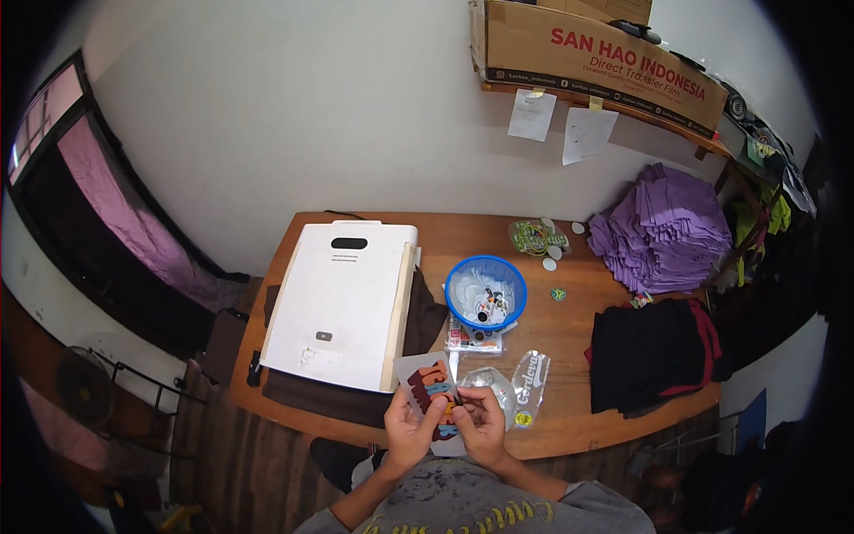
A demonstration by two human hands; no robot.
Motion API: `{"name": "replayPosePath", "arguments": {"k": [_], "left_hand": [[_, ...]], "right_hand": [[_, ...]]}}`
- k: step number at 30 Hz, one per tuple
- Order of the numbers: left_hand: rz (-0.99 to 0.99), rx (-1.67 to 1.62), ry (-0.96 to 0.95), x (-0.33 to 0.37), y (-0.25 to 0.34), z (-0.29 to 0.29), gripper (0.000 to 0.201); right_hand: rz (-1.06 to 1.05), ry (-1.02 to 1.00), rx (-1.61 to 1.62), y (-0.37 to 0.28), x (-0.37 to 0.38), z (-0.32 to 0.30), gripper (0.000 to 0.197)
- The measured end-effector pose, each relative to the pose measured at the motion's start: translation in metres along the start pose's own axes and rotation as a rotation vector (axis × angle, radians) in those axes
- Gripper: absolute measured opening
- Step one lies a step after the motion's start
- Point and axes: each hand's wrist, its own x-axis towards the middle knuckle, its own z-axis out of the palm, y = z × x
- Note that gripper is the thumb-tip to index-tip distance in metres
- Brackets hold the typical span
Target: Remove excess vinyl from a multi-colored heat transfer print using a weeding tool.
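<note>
My left hand (410, 433) and my right hand (481, 427) hold a printed transfer film sheet (434, 383) between them, close to my body at the table's front edge. Colourful orange, blue and dark red lettering covers its pale backing. Both thumbs press on its face, with the other fingers partly hidden behind it. Just beyond my right hand lie a clear plastic piece (491, 384) and a clear strip with white lettering (531, 381). Farther back stands a round blue basket (523, 294) holding white and printed cut pieces.
A large white flat-topped device (334, 303) with a dark slot rests over brown cloth on the table's left. Purple folded cloth (658, 227) is heaped at the back right, behind dark folded garments (645, 356). A cardboard box (534, 44) sits on the wall shelf.
</note>
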Motion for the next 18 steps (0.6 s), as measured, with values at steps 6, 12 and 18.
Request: {"name": "replayPosePath", "arguments": {"k": [6, 12, 18], "left_hand": [[0.017, -0.013, -0.001, -0.0016, -0.0006, 0.0002, 0.032], [0.030, 0.009, -0.013, -0.0034, -0.0009, -0.0012, 0.032], [0.014, 0.005, -0.022, -0.0037, -0.0030, -0.0036, 0.033]], "right_hand": [[0.005, 0.022, -0.011, -0.0002, -0.0016, 0.0001, 0.026], [-0.005, 0.015, -0.027, -0.0024, -0.0016, 0.0007, 0.026], [-0.019, 0.023, -0.017, -0.0014, -0.0019, 0.0011, 0.026]]}}
